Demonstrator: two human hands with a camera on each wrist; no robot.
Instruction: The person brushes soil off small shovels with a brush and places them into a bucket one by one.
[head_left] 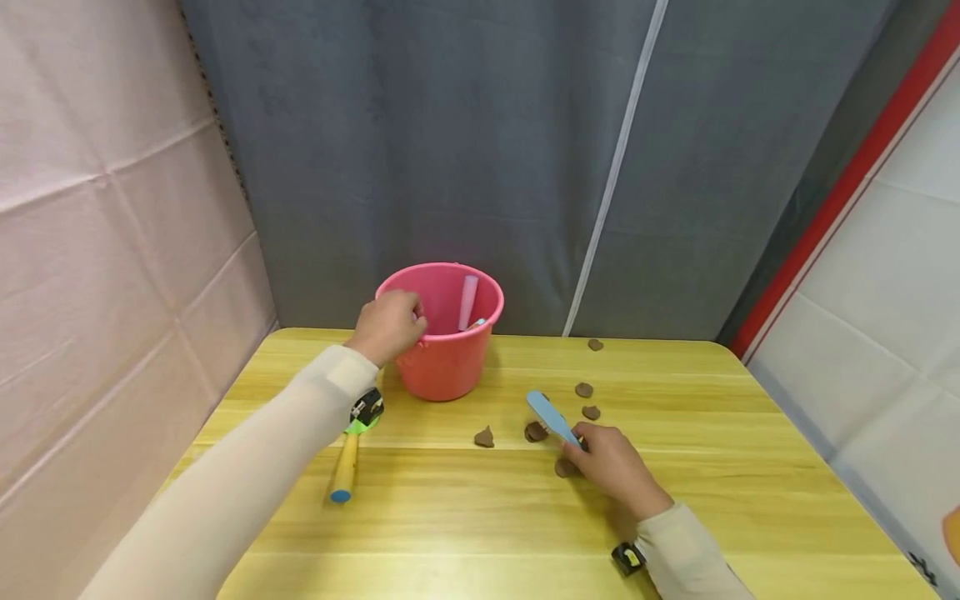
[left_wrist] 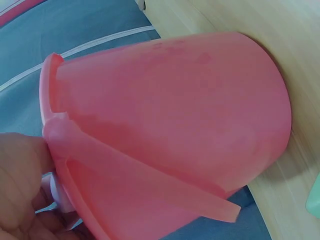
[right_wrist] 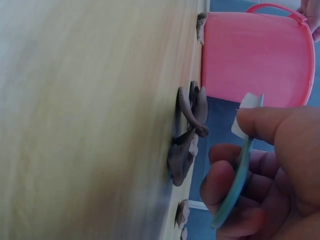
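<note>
A pink bucket (head_left: pixel 447 371) stands upright on the table, its handle (left_wrist: pixel 165 175) hanging down the outside. My left hand (head_left: pixel 390 325) is at its near left rim, fingers curled around a pale lavender piece (left_wrist: pixel 61 194); most of that piece is hidden. Inside the bucket lean a lavender stick (head_left: pixel 468 302) and a light blue item (head_left: pixel 477 323). My right hand (head_left: pixel 611 467) grips a blue brush (head_left: pixel 551 415) with short white bristles (right_wrist: pixel 245 116), held just above brown flat pieces (head_left: pixel 535 432) on the table.
More brown pieces lie to the right, including one (head_left: pixel 583 389) and one at the back edge (head_left: pixel 596 344). A pointed brown piece (head_left: pixel 484 437) is right of the bucket's front. Under my left forearm lies a tool with a yellow handle (head_left: pixel 346 462). A grey curtain (head_left: pixel 450 150) hangs behind the table.
</note>
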